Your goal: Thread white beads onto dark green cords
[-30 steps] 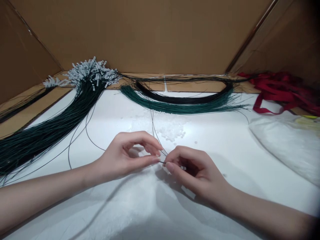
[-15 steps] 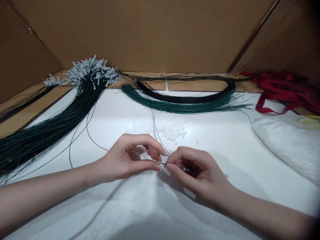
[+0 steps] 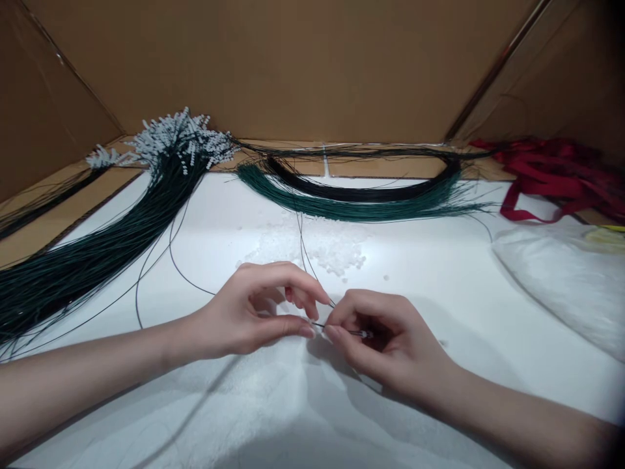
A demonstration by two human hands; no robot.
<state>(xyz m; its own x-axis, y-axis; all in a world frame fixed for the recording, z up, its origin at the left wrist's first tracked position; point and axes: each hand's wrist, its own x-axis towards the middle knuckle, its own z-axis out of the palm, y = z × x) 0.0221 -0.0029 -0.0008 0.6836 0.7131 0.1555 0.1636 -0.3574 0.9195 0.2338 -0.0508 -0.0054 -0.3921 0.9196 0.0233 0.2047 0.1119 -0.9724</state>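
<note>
My right hand [image 3: 390, 335] pinches a thin dark wire [image 3: 318, 324] between thumb and forefinger. A few small white beads [image 3: 365, 334] show on that wire inside the curl of my right fingers. At the wire's left end, the thumb and fingertips of my left hand [image 3: 273, 306] close on what looks like a tiny white bead, mostly covered by the fingers. The fingertips of both hands are a short gap apart, over the white table. Beyond them lies a loose scatter of small white beads [image 3: 336, 254].
On the left rests a thick bundle of dark green wires [image 3: 122, 228] with white beaded tips [image 3: 180, 140]. Black wires [image 3: 351, 191] and green wires [image 3: 342, 210] curve along the back. Red ribbon [image 3: 547, 182] and a clear plastic bag [image 3: 561, 273] lie right. Cardboard walls [image 3: 312, 71] enclose the table.
Both hands have shifted very slightly, with the left fingertips a little farther right. The right hand keeps its pinch on the wire. Everything else on the table looks the same.
</note>
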